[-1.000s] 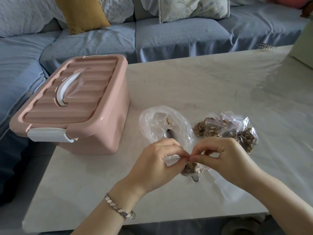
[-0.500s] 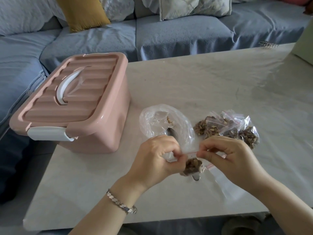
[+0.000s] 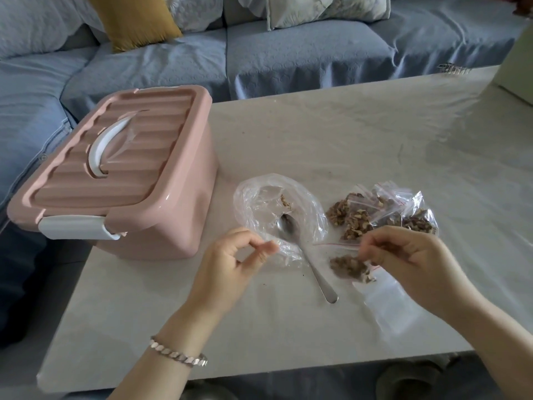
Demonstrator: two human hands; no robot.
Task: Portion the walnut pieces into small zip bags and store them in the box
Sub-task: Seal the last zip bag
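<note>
Blue sofa (image 3: pixel 302 56) across the back, a yellow cushion (image 3: pixel 135 20) propped on it, and in front a pale table (image 3: pixel 331 134) where everything is laid out. Over on the left of the table sits the pink box (image 3: pixel 150 194), lid on, white latch down at the near end, white handle flat in the lid. Just beside it lies a big clear bag (image 3: pixel 259 209), nearly empty, only a few crumbs inside, and a spoon (image 3: pixel 302 249) rests with its bowl on the plastic and its handle running out toward the near edge. To the right, a heap of filled zip bags (image 3: pixel 383 212), packed with walnut pieces (image 3: pixel 357 223).

Now the action: the right hand (image 3: pixel 412 258) pinches the top corner of a small zip bag (image 3: pixel 350 267), its red seal line stretching left, a clump of walnut inside, a bit blurred. Flat empty bags (image 3: pixel 386 301) lie under that wrist. The left hand (image 3: pixel 227 264), bracelet (image 3: pixel 178 353) on the wrist, is apart from the zip bag, fingers curled, thumb against forefinger at the big bag's edge; whether it pinches plastic, I cannot tell.
</note>
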